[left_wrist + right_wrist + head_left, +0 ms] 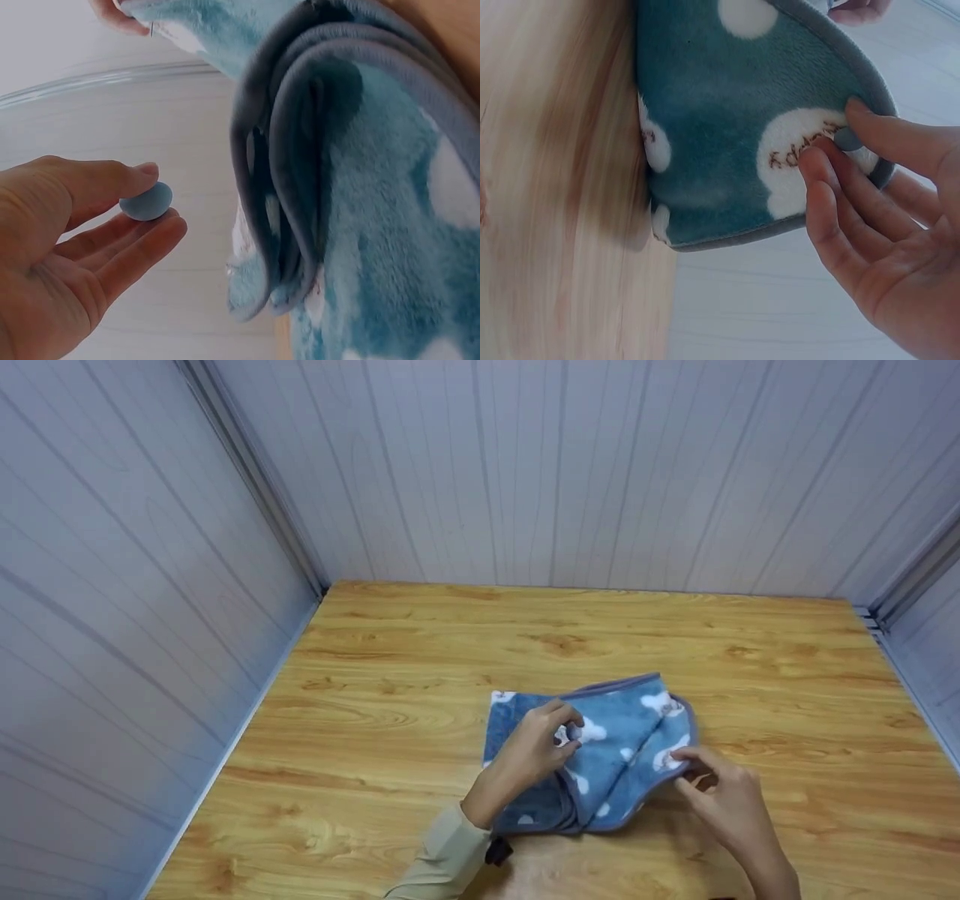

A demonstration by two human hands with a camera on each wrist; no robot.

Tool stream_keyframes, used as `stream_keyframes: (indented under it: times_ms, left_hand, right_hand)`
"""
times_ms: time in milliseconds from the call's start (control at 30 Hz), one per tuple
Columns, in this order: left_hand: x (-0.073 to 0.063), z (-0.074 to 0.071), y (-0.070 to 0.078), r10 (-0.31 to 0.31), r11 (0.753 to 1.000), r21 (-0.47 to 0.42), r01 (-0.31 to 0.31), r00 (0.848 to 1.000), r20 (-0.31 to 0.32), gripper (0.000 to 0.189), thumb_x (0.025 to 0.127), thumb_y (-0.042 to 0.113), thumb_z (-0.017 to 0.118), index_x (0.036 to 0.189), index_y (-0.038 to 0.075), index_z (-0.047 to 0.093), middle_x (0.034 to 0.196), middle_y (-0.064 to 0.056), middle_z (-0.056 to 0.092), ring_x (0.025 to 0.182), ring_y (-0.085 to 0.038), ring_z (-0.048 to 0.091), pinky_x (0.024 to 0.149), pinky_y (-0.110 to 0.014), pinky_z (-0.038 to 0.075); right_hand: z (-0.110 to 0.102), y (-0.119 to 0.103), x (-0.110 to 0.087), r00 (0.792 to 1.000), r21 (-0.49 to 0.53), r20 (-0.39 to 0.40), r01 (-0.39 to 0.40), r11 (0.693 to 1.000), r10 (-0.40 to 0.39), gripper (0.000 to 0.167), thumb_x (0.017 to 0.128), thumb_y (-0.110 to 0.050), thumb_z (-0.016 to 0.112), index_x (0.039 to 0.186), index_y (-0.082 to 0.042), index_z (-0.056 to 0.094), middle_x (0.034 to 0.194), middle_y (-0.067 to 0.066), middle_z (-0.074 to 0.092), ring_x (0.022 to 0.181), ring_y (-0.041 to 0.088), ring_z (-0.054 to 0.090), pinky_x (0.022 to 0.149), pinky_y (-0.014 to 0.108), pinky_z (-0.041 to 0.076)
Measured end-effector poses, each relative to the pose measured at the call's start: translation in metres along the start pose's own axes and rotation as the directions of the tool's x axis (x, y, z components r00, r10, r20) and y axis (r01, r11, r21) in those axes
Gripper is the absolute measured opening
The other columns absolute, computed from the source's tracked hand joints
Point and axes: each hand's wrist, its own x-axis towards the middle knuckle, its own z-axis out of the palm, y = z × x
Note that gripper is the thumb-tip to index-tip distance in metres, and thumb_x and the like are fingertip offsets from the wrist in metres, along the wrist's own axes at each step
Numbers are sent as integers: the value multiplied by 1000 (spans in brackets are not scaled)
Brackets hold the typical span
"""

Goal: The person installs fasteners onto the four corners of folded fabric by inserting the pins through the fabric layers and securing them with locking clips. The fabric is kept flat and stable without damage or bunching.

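A blue fleece cloth (510, 799) with white patches and grey edging lies loosely folded on the wooden table. Over its middle, my left hand (529, 739) pinches a small blue-grey round disc (146, 201) between thumb and fingertips, apart from the folded edges in the left wrist view. At the cloth's right edge, my right hand (727, 799) has a grey disc (847, 139) between thumb and fingers, against a white patch with brown lettering (791, 154). That side of the cloth looks lifted off the table. Whether the disc is fixed to the cloth I cannot tell.
Pale panelled walls (450, 472) border the wooden table (360, 660) at the back and both sides. Beside the cloth's lower left corner, a small black object (497, 851) shows below my beige sleeve (446, 847).
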Motion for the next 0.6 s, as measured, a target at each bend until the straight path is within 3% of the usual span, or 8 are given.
stream_keyframes:
  times_ms: [233, 600]
  left_hand:
    - [-1, 2, 8, 41, 999, -11, -41, 999, 34, 19, 81, 6, 73, 97, 11, 64, 95, 0, 61, 83, -8, 57, 68, -14, 45]
    - [0, 11, 19, 88, 996, -36, -86, 994, 67, 15, 85, 12, 70, 98, 13, 63, 96, 2, 60, 84, -6, 56, 69, -12, 42]
  right_hand:
    - [1, -5, 2, 997, 6, 26, -68, 998, 67, 33, 64, 16, 71, 89, -6, 71, 72, -3, 66, 60, 3, 56, 53, 19, 47]
    - [5, -11, 6, 992, -2, 74, -107, 994, 106, 33, 67, 14, 73, 91, -8, 71, 73, -4, 66, 63, 5, 58, 55, 22, 49]
